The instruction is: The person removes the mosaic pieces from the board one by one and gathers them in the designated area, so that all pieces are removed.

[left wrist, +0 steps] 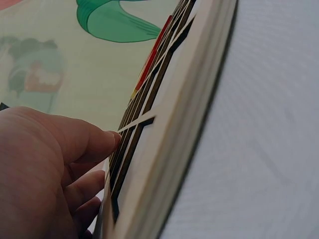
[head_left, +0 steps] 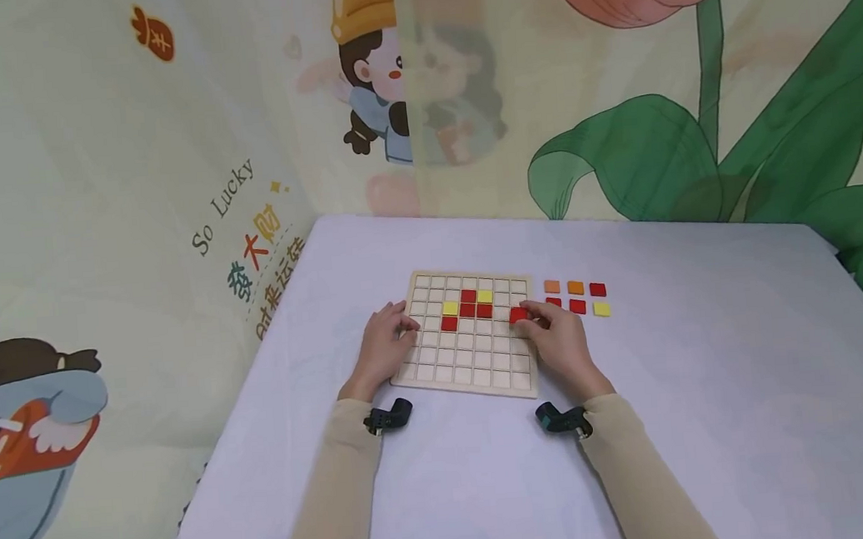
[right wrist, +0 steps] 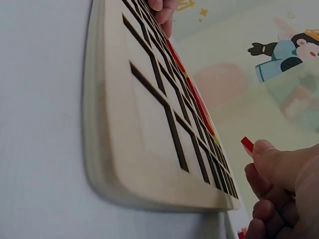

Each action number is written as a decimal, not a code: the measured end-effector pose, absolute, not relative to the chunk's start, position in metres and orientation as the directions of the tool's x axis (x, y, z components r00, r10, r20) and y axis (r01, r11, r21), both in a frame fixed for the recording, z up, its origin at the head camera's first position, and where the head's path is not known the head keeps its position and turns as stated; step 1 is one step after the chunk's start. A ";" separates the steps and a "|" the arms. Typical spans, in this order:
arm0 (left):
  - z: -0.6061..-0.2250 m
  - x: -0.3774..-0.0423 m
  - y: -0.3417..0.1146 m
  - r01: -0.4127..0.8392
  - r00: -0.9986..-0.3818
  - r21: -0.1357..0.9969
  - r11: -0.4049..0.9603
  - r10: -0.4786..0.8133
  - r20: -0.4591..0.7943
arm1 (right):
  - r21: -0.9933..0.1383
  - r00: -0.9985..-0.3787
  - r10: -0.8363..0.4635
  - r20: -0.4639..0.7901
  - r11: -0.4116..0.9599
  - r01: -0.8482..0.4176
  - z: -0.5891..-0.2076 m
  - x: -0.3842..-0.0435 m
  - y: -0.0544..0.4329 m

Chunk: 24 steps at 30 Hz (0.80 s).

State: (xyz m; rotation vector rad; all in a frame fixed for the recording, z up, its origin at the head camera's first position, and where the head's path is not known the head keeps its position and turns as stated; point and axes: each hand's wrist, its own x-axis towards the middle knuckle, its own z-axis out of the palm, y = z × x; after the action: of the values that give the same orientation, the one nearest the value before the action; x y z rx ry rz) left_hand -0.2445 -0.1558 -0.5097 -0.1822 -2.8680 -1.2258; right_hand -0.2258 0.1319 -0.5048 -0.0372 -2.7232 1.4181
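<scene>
A square wooden grid board [head_left: 464, 389] lies on the white table. Several red tiles [head_left: 468, 309] and two yellow tiles [head_left: 451, 308] sit in its cells. At the board's left edge, my left hand [head_left: 383, 348] grips the frame, its thumb [left wrist: 102, 142] over the rim and the other fingers curled alongside. My right hand [head_left: 563, 345] pinches a red tile [head_left: 517, 314] between thumb and fingers, over the board's right side. In the right wrist view, that tile [right wrist: 246, 143] is tilted, with one end jutting past the thumb tip.
Right of the board lie loose tiles in two rows: orange [head_left: 576, 288], red [head_left: 597, 290] and yellow [head_left: 601, 309]. The right hand partly covers one. A black wrist camera [head_left: 389, 416] is on each arm. Printed cloth [head_left: 471, 191] hangs behind the table.
</scene>
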 end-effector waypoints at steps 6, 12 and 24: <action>-0.512 -0.244 -0.157 0.123 -0.992 0.717 0.686 0.100 0.074 | -0.818 -0.994 0.080 0.073 0.575 -0.014 -0.508 -0.218 0.149; -0.515 -0.245 -0.156 0.117 -0.993 0.718 0.686 0.094 0.071 | -0.797 -0.990 0.114 0.083 0.604 0.003 -0.512 -0.215 0.161; -0.513 -0.246 -0.156 0.117 -0.993 0.723 0.681 0.098 0.068 | -0.757 -0.976 0.179 0.121 0.653 0.026 -0.519 -0.217 0.169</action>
State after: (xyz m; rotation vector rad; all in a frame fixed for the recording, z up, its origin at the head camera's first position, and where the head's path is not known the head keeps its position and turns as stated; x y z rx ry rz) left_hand -0.2460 -0.1560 -0.5125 -0.1820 -2.8578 -1.2324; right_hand -0.2169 0.1690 -0.5194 -0.1683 -2.6846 1.2254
